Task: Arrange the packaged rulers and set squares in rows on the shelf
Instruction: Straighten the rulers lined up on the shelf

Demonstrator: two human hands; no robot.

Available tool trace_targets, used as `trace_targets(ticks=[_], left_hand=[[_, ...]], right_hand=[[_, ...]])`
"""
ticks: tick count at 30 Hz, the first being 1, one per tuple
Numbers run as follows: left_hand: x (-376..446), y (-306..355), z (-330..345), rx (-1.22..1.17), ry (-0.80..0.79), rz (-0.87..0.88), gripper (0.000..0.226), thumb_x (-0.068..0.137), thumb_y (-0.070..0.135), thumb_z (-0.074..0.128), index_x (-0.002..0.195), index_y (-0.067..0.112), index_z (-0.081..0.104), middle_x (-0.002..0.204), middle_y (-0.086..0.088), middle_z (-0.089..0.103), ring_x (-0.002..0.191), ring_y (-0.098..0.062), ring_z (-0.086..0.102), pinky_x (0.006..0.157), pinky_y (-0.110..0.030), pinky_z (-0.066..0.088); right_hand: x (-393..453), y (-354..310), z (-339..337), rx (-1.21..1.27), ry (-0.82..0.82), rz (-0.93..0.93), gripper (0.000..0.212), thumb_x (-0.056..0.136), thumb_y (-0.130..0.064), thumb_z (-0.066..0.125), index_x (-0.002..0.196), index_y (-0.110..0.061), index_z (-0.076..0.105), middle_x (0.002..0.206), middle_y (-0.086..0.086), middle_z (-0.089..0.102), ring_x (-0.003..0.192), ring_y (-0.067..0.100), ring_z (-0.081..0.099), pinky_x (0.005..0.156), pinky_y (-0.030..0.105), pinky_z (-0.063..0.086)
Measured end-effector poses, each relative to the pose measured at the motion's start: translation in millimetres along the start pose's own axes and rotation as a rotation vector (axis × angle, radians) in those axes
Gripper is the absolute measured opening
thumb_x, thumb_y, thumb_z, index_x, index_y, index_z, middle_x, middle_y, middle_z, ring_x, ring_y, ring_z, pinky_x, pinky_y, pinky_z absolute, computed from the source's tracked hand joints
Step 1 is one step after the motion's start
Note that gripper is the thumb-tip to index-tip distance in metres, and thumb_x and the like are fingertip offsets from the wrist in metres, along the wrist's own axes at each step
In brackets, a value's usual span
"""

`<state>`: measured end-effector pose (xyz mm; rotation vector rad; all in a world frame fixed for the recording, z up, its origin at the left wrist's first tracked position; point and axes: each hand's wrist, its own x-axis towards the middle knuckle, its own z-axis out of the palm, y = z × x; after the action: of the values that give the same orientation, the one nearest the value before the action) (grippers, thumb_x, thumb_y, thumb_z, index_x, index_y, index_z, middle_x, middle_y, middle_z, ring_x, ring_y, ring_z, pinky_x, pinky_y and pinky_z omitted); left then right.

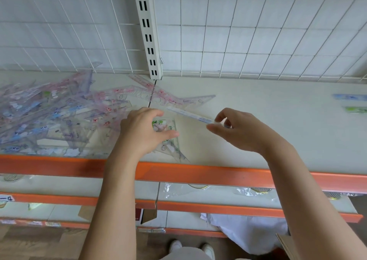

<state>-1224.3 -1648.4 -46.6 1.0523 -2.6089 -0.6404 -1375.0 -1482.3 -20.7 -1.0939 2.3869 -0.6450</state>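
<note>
A jumbled heap of clear packaged rulers and set squares (49, 117) covers the left half of the white shelf (258, 132). My right hand (236, 130) pinches the near end of a clear packaged ruler (188, 114) that slants up to the left, just above the shelf. My left hand (143, 130) hovers with fingers bent over a green-printed set square (168, 140) lying near the shelf's front edge; I cannot tell whether it touches it. A pink-printed set square (178, 99) lies behind the hands.
Two packaged rulers, one blue (349, 97) and one green (355, 109), lie at the far right of the shelf. White wire grid (238, 31) and a slotted upright (148, 31) back the shelf. An orange rail (198, 174) edges its front; lower shelves hold plastic-wrapped goods.
</note>
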Motion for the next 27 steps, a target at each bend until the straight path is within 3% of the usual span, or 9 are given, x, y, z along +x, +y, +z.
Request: trace_targets(ticks=[3,7,13,17,19,21,25,27], left_hand=[[5.6,-0.8,0.3,0.11,-0.052,-0.016,0.075,0.06,0.061,0.075,0.124,0.026,0.056,0.131,0.005,0.053,0.126,-0.022,0.039,0.103,-0.039,0.031],[9.5,-0.8,-0.7,0.126,-0.098,-0.029,0.077,0.06,0.062,0.075,0.126,0.03,0.053,0.129,0.006,0.052,0.124,-0.021,0.037,0.101,-0.038,0.029],[15.3,-2.3,-2.2,0.059,-0.096,-0.045,0.075,0.057,0.059,0.078,0.123,0.029,0.057,0.12,0.004,0.054,0.12,-0.021,0.038,0.098,-0.037,0.028],[17.7,-5.6,-6.8,-0.093,-0.034,0.001,0.051,0.062,0.051,0.079,0.107,0.032,0.065,0.105,0.01,0.053,0.112,-0.015,0.041,0.095,-0.032,0.025],[19.3,-8.7,-7.8,-0.235,0.018,0.04,0.028,0.064,0.044,0.08,0.086,0.036,0.064,0.096,0.015,0.053,0.103,-0.01,0.048,0.103,-0.039,0.032],[20.5,-10.1,-9.0,-0.351,0.078,0.046,0.018,0.07,0.038,0.077,0.073,0.032,0.061,0.089,0.019,0.056,0.096,-0.009,0.054,0.101,-0.045,0.038],[24.0,-9.0,-14.1,-0.548,0.192,0.081,0.018,0.084,0.02,0.067,0.073,0.031,0.059,0.079,0.017,0.062,0.078,0.002,0.057,0.075,-0.015,0.043],[26.3,-7.8,-15.6,-0.644,0.239,0.089,0.019,0.088,0.014,0.062,0.076,0.029,0.059,0.08,0.013,0.065,0.075,0.003,0.06,0.069,-0.008,0.042]], right_hand=[[-0.8,4.4,0.0,-0.006,0.068,0.007,0.033,0.091,-0.046,0.05,0.108,-0.019,0.058,0.08,-0.01,0.051,0.067,0.002,0.047,0.053,0.02,0.033],[-3.6,9.2,-1.4,0.009,0.161,0.004,0.03,0.09,-0.042,0.055,0.11,-0.019,0.058,0.089,-0.004,0.052,0.068,0.001,0.046,0.054,0.016,0.032],[-7.2,8.9,0.9,0.063,0.246,0.008,0.017,0.089,-0.033,0.06,0.095,-0.021,0.049,0.081,-0.009,0.048,0.064,0.005,0.047,0.053,0.017,0.035],[-6.7,9.0,1.3,0.074,0.287,0.021,0.015,0.087,-0.03,0.062,0.089,-0.021,0.051,0.077,-0.007,0.055,0.065,0.012,0.053,0.049,0.015,0.036],[-5.3,8.3,2.2,0.12,0.304,0.023,0.011,0.088,-0.026,0.061,0.085,-0.021,0.052,0.08,-0.001,0.064,0.072,0.019,0.06,0.054,0.02,0.042],[-4.2,6.4,3.0,0.187,0.327,0.03,0.007,0.09,-0.021,0.056,0.084,-0.02,0.055,0.081,-0.002,0.068,0.078,0.021,0.064,0.06,0.026,0.048],[-2.5,3.0,3.2,0.177,0.435,0.042,0.011,0.093,-0.021,0.054,0.091,-0.016,0.064,0.084,-0.004,0.065,0.078,0.015,0.057,0.056,0.008,0.038],[-2.9,2.7,2.9,0.233,0.5,0.059,0.011,0.092,-0.019,0.055,0.09,-0.014,0.065,0.081,-0.003,0.065,0.076,0.016,0.058,0.062,0.015,0.043]])
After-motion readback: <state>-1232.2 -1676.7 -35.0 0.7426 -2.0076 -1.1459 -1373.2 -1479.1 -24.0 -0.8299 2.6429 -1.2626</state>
